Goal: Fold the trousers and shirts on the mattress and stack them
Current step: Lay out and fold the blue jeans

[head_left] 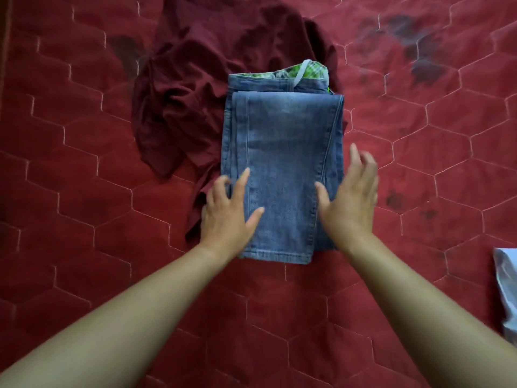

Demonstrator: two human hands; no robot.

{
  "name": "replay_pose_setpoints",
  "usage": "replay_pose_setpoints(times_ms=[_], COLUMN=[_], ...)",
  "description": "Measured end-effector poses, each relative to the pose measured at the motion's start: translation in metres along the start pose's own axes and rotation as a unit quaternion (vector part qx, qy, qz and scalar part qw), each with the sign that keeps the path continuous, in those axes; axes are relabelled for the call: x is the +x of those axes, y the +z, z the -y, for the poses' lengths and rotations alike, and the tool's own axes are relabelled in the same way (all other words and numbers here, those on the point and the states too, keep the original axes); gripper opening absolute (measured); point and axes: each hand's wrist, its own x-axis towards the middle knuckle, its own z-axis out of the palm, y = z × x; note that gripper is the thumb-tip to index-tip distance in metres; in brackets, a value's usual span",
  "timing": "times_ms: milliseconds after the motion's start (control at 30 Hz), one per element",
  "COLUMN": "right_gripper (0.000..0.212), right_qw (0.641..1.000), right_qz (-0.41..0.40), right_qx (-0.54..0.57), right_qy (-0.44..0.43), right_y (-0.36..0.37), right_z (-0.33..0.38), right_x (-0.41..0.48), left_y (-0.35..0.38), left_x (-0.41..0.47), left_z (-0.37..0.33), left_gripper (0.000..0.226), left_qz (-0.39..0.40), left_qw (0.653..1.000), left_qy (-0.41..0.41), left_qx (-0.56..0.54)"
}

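Note:
Blue jeans (282, 152) lie folded into a long rectangle in the middle of the red quilted mattress (84, 135), waistband at the far end with a green patterned lining showing. My left hand (228, 211) is spread at the jeans' near left edge, fingers straight. My right hand (351, 197) is at the near right edge, fingers loosely spread; I cannot tell whether it touches the denim. A crumpled dark maroon shirt (195, 93) lies unfolded behind and left of the jeans, partly under them.
A light grey-white piece of fabric or plastic (507, 289) pokes in at the right edge. Dark stains mark the mattress at the upper right (419, 51). A dark strip runs along the far left edge.

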Motion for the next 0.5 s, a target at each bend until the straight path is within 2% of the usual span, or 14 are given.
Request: replay_pose_setpoints(times_ms=[33, 100, 167, 233, 333, 500], right_gripper=[0.073, 0.067, 0.062, 0.059, 0.057, 0.058], right_qw=[0.997, 0.987, 0.979, 0.967, 0.955, 0.954], right_qz=[-0.026, 0.013, 0.097, 0.137, 0.137, 0.129], right_qx=[-0.008, -0.045, -0.103, -0.166, -0.201, -0.19], right_qy=[-0.069, -0.154, -0.144, -0.139, -0.17, -0.192], right_y=[0.002, 0.016, 0.033, 0.049, 0.061, 0.066], right_z=[0.005, 0.015, 0.014, 0.0, -0.018, -0.023], right_x=[0.01, 0.028, 0.046, 0.064, 0.087, 0.095], left_y=[-0.004, -0.009, -0.008, 0.002, 0.017, 0.031], left_x=[0.012, 0.046, 0.079, 0.103, 0.121, 0.117], left_z=[-0.005, -0.015, -0.022, -0.022, -0.017, -0.015], left_gripper=[0.071, 0.064, 0.062, 0.061, 0.062, 0.06], left_qz=[-0.033, -0.066, -0.047, -0.008, 0.01, -0.046], left_qw=[0.998, 0.992, 0.99, 0.985, 0.981, 0.981], left_qy=[0.036, 0.098, 0.107, 0.095, 0.09, 0.094], left_qx=[0.032, 0.048, 0.083, 0.143, 0.173, 0.165])
